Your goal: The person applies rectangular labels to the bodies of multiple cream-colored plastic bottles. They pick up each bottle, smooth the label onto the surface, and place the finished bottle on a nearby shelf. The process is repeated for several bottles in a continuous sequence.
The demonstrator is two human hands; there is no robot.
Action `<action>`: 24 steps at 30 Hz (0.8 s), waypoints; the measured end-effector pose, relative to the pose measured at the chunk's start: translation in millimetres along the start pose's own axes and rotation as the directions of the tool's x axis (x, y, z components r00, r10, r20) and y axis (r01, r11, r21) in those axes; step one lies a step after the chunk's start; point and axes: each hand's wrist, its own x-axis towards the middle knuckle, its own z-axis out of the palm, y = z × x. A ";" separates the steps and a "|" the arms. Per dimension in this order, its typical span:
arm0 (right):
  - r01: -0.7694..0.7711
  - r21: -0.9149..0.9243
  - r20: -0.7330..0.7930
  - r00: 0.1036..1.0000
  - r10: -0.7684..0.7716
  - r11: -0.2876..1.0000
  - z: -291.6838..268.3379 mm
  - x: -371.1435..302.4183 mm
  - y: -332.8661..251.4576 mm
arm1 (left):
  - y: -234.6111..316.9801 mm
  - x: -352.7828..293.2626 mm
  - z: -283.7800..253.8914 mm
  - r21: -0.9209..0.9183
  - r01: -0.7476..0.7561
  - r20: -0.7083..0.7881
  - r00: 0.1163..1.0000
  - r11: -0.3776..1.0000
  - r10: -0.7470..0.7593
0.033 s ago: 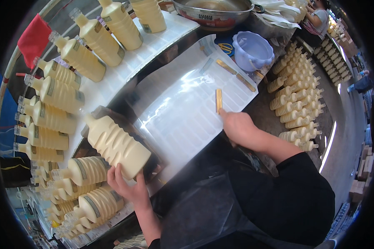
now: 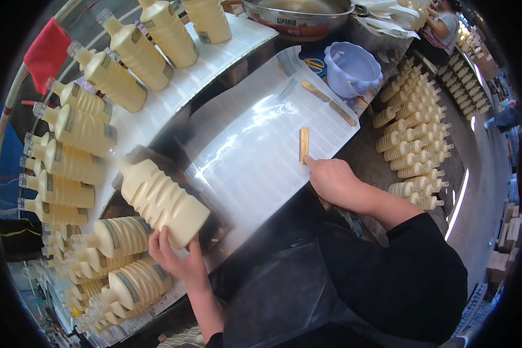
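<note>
My left hand (image 2: 180, 261) grips the base of a cream-coloured plastic bottle (image 2: 162, 200) with moulded ridges, fingers on one side and thumb on the other. The bottle is tilted, its neck toward the far left. At the near right edge of a glossy whitish sheet, my right hand (image 2: 334, 181) is closed, fingertips at the lower end of a narrow gold label (image 2: 304, 142). The thumb is mostly hidden. More gold labels (image 2: 329, 103) lie in a line on the sheet (image 2: 243, 156), farther back.
Cream bottles with grey bands (image 2: 130, 238) crowd the left side; others stand on a white board (image 2: 214, 64). Behind the sheet are a lilac bucket (image 2: 354, 72), yellow-handled scissors (image 2: 314, 65) and a metal pan (image 2: 298, 20). Rows of bottles (image 2: 414, 127) fill the right. Another person (image 2: 441, 29) sits far right.
The gold label at my right fingertips has turned, showing more of its broad face. My right hand has shifted slightly left and toward me. The bottle in my left hand is nearly unmoved.
</note>
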 end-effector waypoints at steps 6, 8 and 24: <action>0.171 0.003 -0.312 0.936 -0.162 0.985 -14.6 26.4 30.5 | -2.5 3.2 -0.8 -0.035 0.014 0.019 1.000 0.999 -0.013; 0.064 -0.087 -0.263 0.961 -0.084 0.994 -9.3 27.9 36.0 | -1.4 3.5 -2.1 -0.064 0.020 0.011 1.000 0.998 -0.019; -0.203 0.965 0.113 0.895 0.432 0.168 60.0 12.0 105.9 | -1.2 3.0 -10.2 -0.090 0.069 -0.021 0.997 0.994 -0.071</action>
